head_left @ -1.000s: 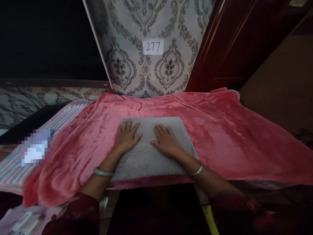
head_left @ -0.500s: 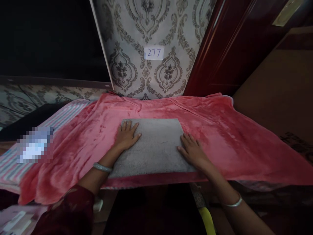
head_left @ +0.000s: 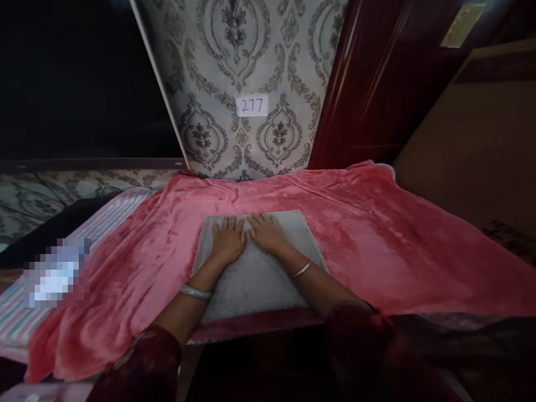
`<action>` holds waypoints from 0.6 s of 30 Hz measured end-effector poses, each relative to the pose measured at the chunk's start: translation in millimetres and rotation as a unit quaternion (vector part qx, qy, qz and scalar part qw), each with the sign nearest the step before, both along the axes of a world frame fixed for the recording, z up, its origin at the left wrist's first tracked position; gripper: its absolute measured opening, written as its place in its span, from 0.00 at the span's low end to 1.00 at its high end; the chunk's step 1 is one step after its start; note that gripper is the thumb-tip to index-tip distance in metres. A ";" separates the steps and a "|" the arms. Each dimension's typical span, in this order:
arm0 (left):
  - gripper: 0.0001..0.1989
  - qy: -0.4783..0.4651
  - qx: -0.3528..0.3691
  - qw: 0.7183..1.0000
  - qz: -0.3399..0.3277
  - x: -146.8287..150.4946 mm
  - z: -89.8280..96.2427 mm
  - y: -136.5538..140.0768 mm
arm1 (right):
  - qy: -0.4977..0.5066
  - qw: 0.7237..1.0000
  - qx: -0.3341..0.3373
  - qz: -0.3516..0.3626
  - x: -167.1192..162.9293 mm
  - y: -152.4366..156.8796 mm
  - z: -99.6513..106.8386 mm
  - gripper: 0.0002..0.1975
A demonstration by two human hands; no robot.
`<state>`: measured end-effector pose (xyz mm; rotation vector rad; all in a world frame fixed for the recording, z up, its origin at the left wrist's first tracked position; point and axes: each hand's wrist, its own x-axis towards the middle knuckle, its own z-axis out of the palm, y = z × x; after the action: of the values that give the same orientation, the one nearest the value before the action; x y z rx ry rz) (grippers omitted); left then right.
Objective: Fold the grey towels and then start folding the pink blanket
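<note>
A grey rectangular cloth, which looks like a towel, lies flat on a pink plush blanket. Palm down on its upper left part rests my left hand, fingers spread. My right hand lies flat beside it near the cloth's far edge, its fingers also stretched out. The two thumbs are close together, and neither hand grips anything. Both wrists wear a bracelet.
Striped fabric shows under the blanket at the left, with a blurred-out item on it. Behind are a dark screen, a patterned wall with a "277" label, a dark red door and a cardboard box.
My right hand has moved from the cloth's right edge left and up to its far middle. My left hand has shifted slightly inward from the left edge. The camera view has tilted a little.
</note>
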<state>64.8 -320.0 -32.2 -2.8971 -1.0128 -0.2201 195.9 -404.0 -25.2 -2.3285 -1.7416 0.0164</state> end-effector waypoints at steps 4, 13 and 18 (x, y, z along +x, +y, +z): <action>0.30 0.014 -0.002 1.000 -0.002 -0.2 -0.9 3.5 | 0.009 0.996 -0.023 -0.086 35.6 -34.1 -8.7 0.32; 0.31 -0.003 -0.027 1.000 -0.007 3.2 2.9 -1.3 | 0.062 0.982 0.020 -0.177 94.1 -110.2 -42.3 0.32; 0.31 -0.004 -0.041 0.999 -0.001 4.5 4.5 -2.6 | 0.058 0.978 0.023 -0.199 69.7 -126.9 -21.1 0.32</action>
<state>69.3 -322.6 -27.6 -2.9739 -1.0437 -0.1957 265.6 -530.8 -46.3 -2.5400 -1.1857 0.0417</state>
